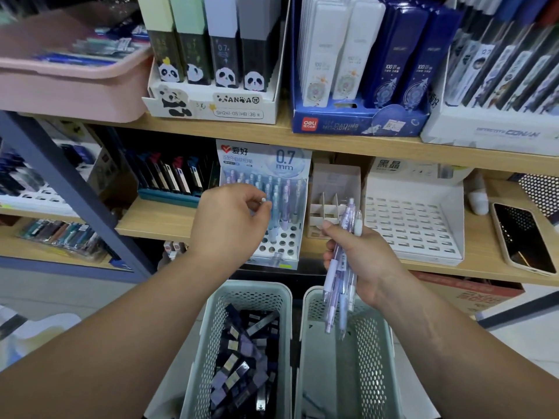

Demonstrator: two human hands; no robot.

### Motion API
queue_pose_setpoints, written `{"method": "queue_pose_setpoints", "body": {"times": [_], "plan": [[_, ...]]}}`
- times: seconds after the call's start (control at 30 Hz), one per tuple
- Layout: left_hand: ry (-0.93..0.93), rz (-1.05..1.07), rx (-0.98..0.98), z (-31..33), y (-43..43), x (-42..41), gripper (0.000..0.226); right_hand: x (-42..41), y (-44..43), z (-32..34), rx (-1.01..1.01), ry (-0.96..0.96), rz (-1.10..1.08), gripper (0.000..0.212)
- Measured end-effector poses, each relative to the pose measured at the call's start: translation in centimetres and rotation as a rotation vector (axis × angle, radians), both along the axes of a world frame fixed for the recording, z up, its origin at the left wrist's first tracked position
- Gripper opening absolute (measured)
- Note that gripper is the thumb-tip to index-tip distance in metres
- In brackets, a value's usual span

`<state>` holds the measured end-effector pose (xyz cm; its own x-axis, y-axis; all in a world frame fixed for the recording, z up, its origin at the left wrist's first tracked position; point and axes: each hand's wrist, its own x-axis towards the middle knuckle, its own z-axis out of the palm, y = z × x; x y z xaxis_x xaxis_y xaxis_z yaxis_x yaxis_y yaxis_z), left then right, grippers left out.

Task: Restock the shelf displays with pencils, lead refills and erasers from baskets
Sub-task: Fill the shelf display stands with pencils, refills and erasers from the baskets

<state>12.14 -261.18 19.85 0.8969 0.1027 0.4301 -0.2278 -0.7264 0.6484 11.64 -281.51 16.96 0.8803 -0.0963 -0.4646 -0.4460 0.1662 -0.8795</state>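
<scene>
My right hand (pixel 360 261) grips a bundle of pastel mechanical pencils (pixel 341 273), tips pointing down over the right basket (pixel 344 358). My left hand (pixel 230 220) pinches the top of a single pencil (pixel 263 200) in front of the 0.7 mm pencil display (pixel 272 237), whose back rows hold several pencils while its front holes stand bare. The left basket (pixel 239 352) holds several dark lead-refill cases.
A white slotted display tray (pixel 414 225) and a small cardboard divider box (pixel 326 213) sit right of the pencil display. A phone (pixel 523 237) lies at the shelf's right end. The upper shelf carries panda, Deli and Conan refill boxes and a pink bin (pixel 69 86).
</scene>
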Motion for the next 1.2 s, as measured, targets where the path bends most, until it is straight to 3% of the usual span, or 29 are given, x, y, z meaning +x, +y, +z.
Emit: {"method": "queue_pose_setpoints", "body": {"times": [0.47, 0.6, 0.67, 0.7, 0.8, 0.87, 1.07, 1.2], "plan": [[0.091, 0.035, 0.385, -1.1, -1.2, 1.4, 0.024, -0.1, -1.1, 1.0, 0.122, -0.032, 0.034, 0.027], [-0.075, 0.032, 0.405, -0.9, -1.3, 0.8, 0.025, -0.2, -1.0, 1.1, 0.158, -0.062, -0.011, 0.03], [-0.131, -0.016, 0.332, -0.2, -2.0, -0.3, 0.023, -0.2, -1.0, 1.3, 0.183, -0.075, -0.032, 0.032], [-0.072, -0.077, 0.249, 0.1, -2.7, -1.1, 0.025, -0.3, -1.0, 1.5, 0.201, -0.084, -0.04, 0.03], [0.391, -0.281, -0.073, -0.1, -5.1, -3.4, 0.027, -0.5, -0.7, 1.7, 0.231, -0.109, -0.063, 0.021], [0.569, -0.344, -0.212, -1.3, -6.2, -4.2, 0.022, -0.7, -0.2, 1.8, 0.232, -0.117, -0.082, 0.022], [0.681, -0.32, -0.445, -2.5, -6.0, -4.6, 0.02, -1.2, 0.6, 2.0, 0.106, -0.102, -0.069, 0.032], [0.702, -0.32, -0.518, -2.3, -6.1, -5.0, 0.02, -1.5, 0.7, 2.3, 0.063, -0.117, -0.023, 0.024]]}}
